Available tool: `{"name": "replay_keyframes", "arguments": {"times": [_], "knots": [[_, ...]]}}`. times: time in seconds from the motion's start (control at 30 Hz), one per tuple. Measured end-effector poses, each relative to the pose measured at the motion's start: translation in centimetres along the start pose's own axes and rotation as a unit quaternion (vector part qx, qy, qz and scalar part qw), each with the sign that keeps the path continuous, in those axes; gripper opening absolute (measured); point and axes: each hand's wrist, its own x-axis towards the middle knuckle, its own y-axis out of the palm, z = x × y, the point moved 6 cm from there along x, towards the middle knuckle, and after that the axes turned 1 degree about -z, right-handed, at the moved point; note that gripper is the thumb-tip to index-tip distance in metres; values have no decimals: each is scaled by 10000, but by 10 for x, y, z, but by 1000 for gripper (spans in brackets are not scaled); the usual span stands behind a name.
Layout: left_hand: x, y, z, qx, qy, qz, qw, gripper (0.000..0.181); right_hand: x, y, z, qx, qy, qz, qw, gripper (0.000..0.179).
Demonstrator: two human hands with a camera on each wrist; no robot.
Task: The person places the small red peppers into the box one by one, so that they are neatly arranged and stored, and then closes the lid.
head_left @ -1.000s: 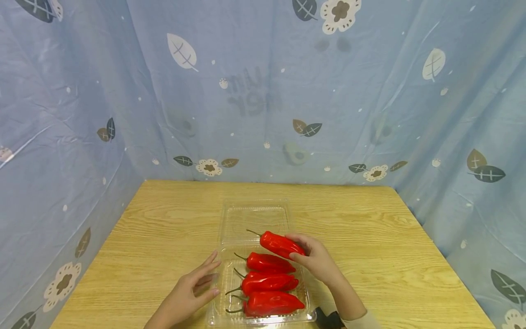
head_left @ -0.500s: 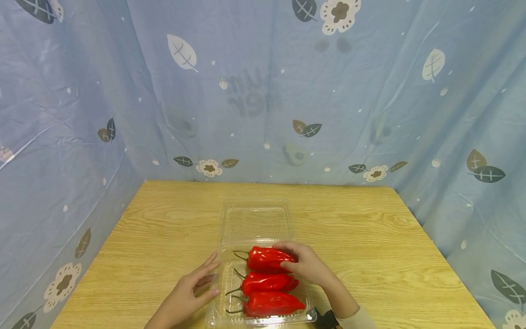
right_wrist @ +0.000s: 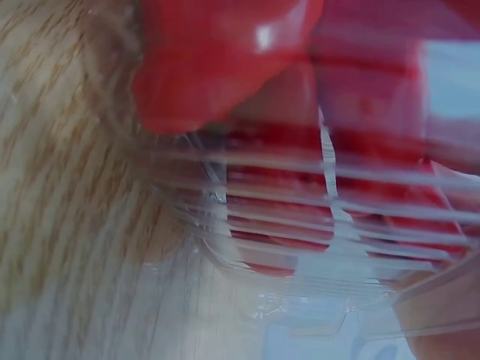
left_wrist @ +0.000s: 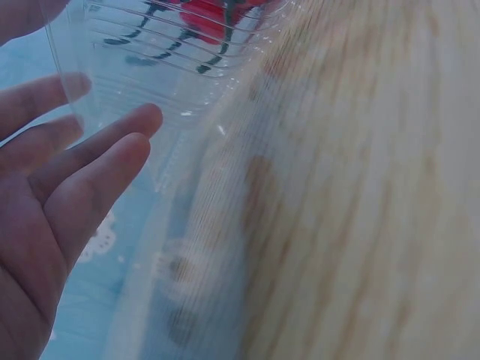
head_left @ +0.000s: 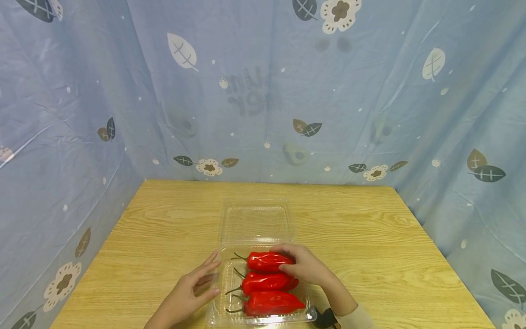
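A hinged clear plastic container lies on the table with red peppers inside, stems pointing left. My right hand grips the right end of the farthest pepper, thumb on the near side and fingers behind it. Nearer to me lie a middle pepper and a front pepper, with more red partly hidden beneath. Along the container's left wall, my left hand stays with fingers extended; in the left wrist view its fingertips are at the clear wall. Through the ribbed wall, the right wrist view shows blurred peppers.
The container's transparent lid is folded back flat on the wooden table. Blue patterned curtains surround the table at the back and sides. A black strap-like item is at the right wrist.
My right hand has brought a pepper down and toward me, from above the container's far end into it beside the others. The left hand has stayed in place.
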Motion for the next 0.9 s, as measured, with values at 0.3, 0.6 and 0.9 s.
{"name": "replay_keyframes", "arguments": {"times": [0.3, 0.6, 0.9], "knots": [[0, 0, -1, 18, 23, 23, 10000, 58, 0, 2, 0, -77, 102, 112, 9999, 40], [0, 0, 1, -1, -53, 56, 10000, 58, 0, 2, 1, -186, 53, 179, 9997, 39], [0, 0, 0, 12, -90, 49, 9999, 59, 0, 3, 0, -188, -72, 250, 9995, 39]]}}
